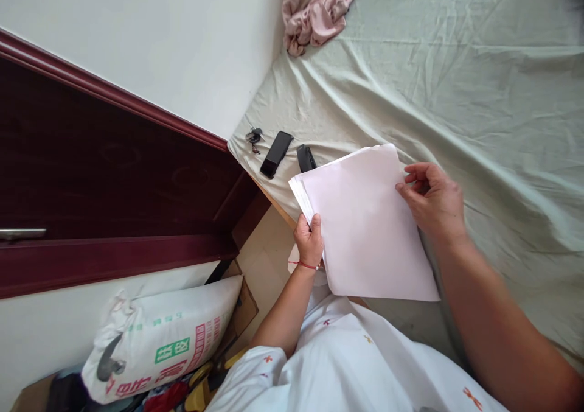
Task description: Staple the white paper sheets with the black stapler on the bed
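On my feed, the left hand (309, 241) grips the paper stack (365, 223) at its left edge. The stack spans between both hands. At its right edge the right hand (435, 204) half-curls; whether it pinches anything I can't tell.

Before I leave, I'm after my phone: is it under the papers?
No, the phone lies uncovered on the pale green sheet, beside the keys and apart from the papers.
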`<state>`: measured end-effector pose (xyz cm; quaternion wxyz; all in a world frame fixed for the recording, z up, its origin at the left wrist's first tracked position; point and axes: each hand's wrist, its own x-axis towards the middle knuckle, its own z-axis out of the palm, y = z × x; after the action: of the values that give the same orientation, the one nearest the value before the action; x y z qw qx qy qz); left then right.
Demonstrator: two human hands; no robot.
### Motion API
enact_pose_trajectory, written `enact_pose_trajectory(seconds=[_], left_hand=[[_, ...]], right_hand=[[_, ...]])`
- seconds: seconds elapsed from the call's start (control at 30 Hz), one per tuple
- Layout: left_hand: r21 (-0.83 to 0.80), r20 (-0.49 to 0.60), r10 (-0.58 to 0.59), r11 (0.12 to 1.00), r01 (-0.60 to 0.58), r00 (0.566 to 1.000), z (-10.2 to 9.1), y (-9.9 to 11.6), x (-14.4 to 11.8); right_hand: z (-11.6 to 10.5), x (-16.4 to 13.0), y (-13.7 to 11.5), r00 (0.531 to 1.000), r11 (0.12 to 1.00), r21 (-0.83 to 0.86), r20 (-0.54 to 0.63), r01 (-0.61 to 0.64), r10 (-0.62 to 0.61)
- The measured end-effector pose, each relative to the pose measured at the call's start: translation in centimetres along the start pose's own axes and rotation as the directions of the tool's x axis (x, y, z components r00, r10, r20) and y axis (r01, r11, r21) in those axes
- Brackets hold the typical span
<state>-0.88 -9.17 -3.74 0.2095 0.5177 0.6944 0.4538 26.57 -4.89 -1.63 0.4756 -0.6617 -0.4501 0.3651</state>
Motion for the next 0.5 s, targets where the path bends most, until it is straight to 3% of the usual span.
enact_pose_trajectory(seconds=[0.2, 0.33, 0.4, 0.5], left_hand=[[-0.290, -0.131, -0.126, 0.953, 0.084, 0.983, -0.3, 0.0, 2.4], [-0.467, -0.288, -0.213, 0.882, 0.057, 0.934, -1.2, 1.2, 5.8], [-0.509, -0.351, -0.245, 0.860, 0.036, 0.904, -1.5, 2.0, 7.4], [-0.554, -0.376, -0.284, 0.832, 0.031, 0.882, -1.2, 3.4, 8.6]], right_hand=[[0.1, -0.2, -0.3, 0.995, 0.994, -0.049, -0.003, 0.099, -0.099], [-0.7, -0.7, -2.0, 0.980, 0.996, 0.080, 0.189, 0.044, -0.059], [-0.9, -0.9, -2.5, 0.930, 0.994, 0.103, 0.360, 0.040, -0.075], [-0.7, -1.2, -2.4, 0.787, 0.999, 0.032, 0.616, 0.006, -0.025]])
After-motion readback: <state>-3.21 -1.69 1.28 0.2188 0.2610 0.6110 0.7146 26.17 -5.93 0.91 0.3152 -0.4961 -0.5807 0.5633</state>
